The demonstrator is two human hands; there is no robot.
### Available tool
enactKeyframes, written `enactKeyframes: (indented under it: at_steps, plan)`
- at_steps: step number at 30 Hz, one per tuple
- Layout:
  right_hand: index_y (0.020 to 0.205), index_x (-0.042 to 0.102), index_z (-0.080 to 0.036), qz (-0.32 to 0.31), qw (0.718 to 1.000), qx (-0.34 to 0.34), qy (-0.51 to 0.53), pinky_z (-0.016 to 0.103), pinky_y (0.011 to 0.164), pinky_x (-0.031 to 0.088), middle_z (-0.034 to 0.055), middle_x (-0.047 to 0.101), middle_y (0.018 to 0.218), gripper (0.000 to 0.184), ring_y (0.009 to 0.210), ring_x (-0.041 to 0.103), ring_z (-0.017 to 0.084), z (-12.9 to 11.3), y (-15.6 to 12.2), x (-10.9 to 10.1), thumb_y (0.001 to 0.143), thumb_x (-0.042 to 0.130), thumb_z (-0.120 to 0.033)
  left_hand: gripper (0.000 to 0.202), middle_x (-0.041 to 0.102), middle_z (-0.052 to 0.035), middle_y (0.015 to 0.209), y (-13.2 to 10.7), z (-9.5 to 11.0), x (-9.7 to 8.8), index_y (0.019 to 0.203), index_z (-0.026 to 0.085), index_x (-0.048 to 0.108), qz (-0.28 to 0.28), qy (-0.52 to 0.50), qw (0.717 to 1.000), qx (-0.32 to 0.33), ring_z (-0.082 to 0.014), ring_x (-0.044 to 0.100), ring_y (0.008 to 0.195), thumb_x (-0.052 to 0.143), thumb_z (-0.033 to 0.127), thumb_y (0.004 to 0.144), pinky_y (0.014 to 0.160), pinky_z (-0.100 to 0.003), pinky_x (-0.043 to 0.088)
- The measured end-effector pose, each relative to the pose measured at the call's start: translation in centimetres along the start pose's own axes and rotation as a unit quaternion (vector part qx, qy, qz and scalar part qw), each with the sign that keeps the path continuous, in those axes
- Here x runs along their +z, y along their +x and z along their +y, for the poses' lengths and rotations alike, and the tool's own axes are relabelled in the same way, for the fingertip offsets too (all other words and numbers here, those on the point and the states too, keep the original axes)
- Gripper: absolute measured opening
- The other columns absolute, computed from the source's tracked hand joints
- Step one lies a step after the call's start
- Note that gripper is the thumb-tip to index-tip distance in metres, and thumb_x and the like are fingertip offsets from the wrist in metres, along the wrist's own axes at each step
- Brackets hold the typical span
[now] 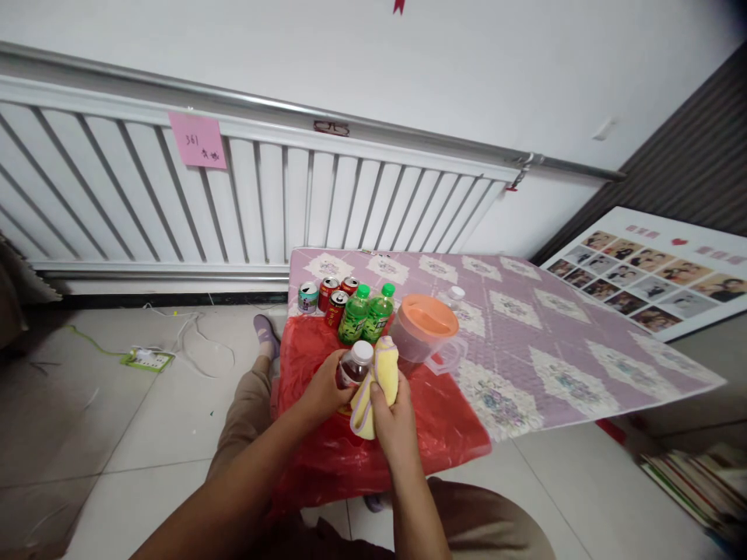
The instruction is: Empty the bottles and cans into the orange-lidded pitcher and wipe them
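Observation:
My left hand (324, 388) is closed round a dark drink bottle (353, 365) with a white cap, held upright over the red plastic sheet (443, 420). In my right hand (397, 416) is a folded yellow cloth (382, 373) with a light purple edge, close against the bottle's right side. Just beyond stand two green bottles (353, 319) with green caps. To their left are several drink cans, among them a red can (337, 309) and a teal-topped can (308, 298). A clear plastic pitcher (408, 342) with an orange lid is right of the cloth.
A purple floral cloth (496, 311) covers the table. Behind the pitcher is a clear bottle (456, 294) with a white cap. A white radiator (268, 202) runs along the wall. A power strip (147, 360) with cables lies on the left floor, and books (689, 486) are at lower right.

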State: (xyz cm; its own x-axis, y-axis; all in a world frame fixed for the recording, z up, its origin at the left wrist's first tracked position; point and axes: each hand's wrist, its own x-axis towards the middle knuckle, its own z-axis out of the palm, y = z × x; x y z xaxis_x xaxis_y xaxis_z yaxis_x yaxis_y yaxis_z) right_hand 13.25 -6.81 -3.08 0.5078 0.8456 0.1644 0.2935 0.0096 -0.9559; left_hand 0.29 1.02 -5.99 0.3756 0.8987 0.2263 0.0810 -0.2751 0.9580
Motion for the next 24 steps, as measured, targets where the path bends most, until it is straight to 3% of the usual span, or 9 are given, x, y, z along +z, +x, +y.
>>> enactKeyframes:
  at_steps: [2, 4, 8, 10, 12, 15, 19, 24]
  plan:
    - [0.131, 0.050, -0.014, 0.003, 1.000, -0.003, -0.005, 0.047, 0.097, 0.048, 0.0164, 0.062, 0.125, 0.057, 0.110, 0.061, 0.029, -0.1, 0.0, -0.1, 0.083, 0.059, -0.044, 0.066, 0.060, -0.0122, 0.127, -0.4, -0.6, 0.8, 0.127, 0.017, 0.050, 0.051, 0.026, 0.998, -0.005, -0.0278, 0.058, 0.116, 0.080, 0.020, 0.068, 0.105, -0.047, 0.044]
    - [0.131, 0.050, -0.015, 0.003, 1.000, 0.004, -0.003, 0.047, 0.096, 0.049, 0.0157, 0.063, 0.123, 0.056, 0.108, 0.062, 0.029, 0.0, 0.1, -0.2, 0.083, 0.059, -0.044, 0.073, 0.059, -0.0135, 0.130, -0.4, -1.0, 0.7, 0.130, 0.017, 0.049, 0.043, 0.021, 0.999, 0.002, -0.0294, 0.056, 0.119, 0.083, 0.024, 0.066, 0.107, -0.048, 0.043]
    - [0.129, 0.052, -0.016, 0.003, 1.000, 0.006, -0.004, 0.047, 0.094, 0.050, 0.0145, 0.065, 0.119, 0.053, 0.103, 0.064, 0.029, 0.3, 0.3, -0.4, 0.084, 0.058, -0.044, 0.090, 0.050, -0.0151, 0.145, 0.7, -0.9, -1.5, 0.141, 0.019, 0.043, -0.081, -0.019, 0.997, 0.009, -0.0323, 0.048, 0.133, 0.086, 0.023, 0.063, 0.115, -0.049, 0.035]
    - [0.129, 0.051, -0.016, 0.007, 1.000, -0.006, -0.013, 0.048, 0.095, 0.049, 0.0147, 0.065, 0.119, 0.053, 0.104, 0.063, 0.029, 0.3, 0.3, -0.3, 0.085, 0.057, -0.043, 0.087, 0.050, -0.0132, 0.147, 1.3, -0.6, -2.3, 0.144, 0.021, 0.041, -0.147, -0.044, 0.988, 0.018, -0.0314, 0.048, 0.133, 0.084, 0.025, 0.068, 0.116, -0.048, 0.036]
    - [0.130, 0.051, -0.015, 0.015, 0.999, -0.029, -0.035, 0.049, 0.096, 0.049, 0.0158, 0.063, 0.121, 0.051, 0.107, 0.062, 0.029, 0.4, 0.1, -0.1, 0.086, 0.056, -0.041, 0.082, 0.053, -0.0121, 0.144, 1.6, -0.5, -2.5, 0.143, 0.022, 0.043, -0.178, -0.064, 0.982, 0.027, -0.0307, 0.051, 0.131, 0.083, 0.027, 0.071, 0.114, -0.047, 0.038]
    - [0.130, 0.051, -0.015, 0.037, 0.988, -0.113, -0.100, 0.053, 0.100, 0.045, 0.0178, 0.058, 0.126, 0.048, 0.115, 0.056, 0.031, 0.6, -0.6, 0.2, 0.086, 0.055, -0.034, 0.078, 0.058, -0.0115, 0.139, 1.4, -0.8, -1.9, 0.138, 0.023, 0.047, -0.157, -0.070, 0.985, 0.022, -0.0303, 0.055, 0.127, 0.085, 0.029, 0.070, 0.111, -0.046, 0.041]
    - [0.131, 0.051, -0.019, 0.042, 0.953, -0.237, -0.183, 0.054, 0.100, 0.045, 0.0172, 0.053, 0.128, 0.048, 0.119, 0.052, 0.031, 1.1, -2.0, 0.3, 0.083, 0.053, -0.019, 0.079, 0.062, -0.0108, 0.132, 0.7, -1.0, -1.2, 0.136, 0.022, 0.047, -0.102, -0.076, 0.992, 0.010, -0.0302, 0.059, 0.119, 0.085, 0.026, 0.067, 0.105, -0.044, 0.046]
    - [0.122, 0.060, -0.024, 0.007, 0.920, -0.273, -0.282, 0.051, 0.090, 0.051, 0.0134, 0.055, 0.118, 0.045, 0.108, 0.054, 0.030, 1.1, -3.2, 0.1, 0.079, 0.054, -0.009, 0.065, 0.065, -0.0127, 0.125, 0.6, -0.2, -1.3, 0.128, 0.016, 0.052, -0.065, -0.051, 0.996, 0.026, -0.0290, 0.062, 0.112, 0.080, 0.028, 0.071, 0.101, -0.043, 0.049]
